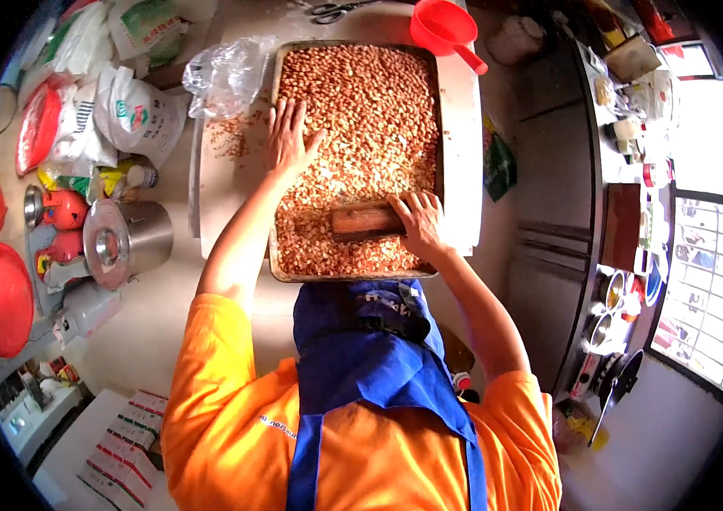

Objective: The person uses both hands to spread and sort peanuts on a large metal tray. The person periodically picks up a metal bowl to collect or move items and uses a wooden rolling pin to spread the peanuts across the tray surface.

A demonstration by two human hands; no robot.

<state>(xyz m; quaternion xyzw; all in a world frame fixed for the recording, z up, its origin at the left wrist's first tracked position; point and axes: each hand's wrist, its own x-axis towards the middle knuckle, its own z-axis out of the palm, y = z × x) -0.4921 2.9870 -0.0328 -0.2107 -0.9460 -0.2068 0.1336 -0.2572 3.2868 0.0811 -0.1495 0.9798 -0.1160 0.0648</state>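
Note:
A large metal baking tray (442, 183) lies before me, filled with reddish-brown peanuts (361, 111). The nuts look whole at the far end; in the middle and near part paler pieces and bits of skin show. My right hand (421, 223) grips the right end of a wooden block (361, 221) that rests on the nuts in the near half. At the tray's left rim is my left hand (291, 140), its fingers stretched out and its thumb spread over the nuts. It holds nothing.
The tray sits on a pale table (238, 200) with loose skins at its left. A crumpled clear bag (229, 77), black-handled scissors (327, 13) and a red ladle (444, 25) lie around it. Sacks (140, 111) and a steel pot (144, 234) stand left; a cabinet (553, 179) stands right.

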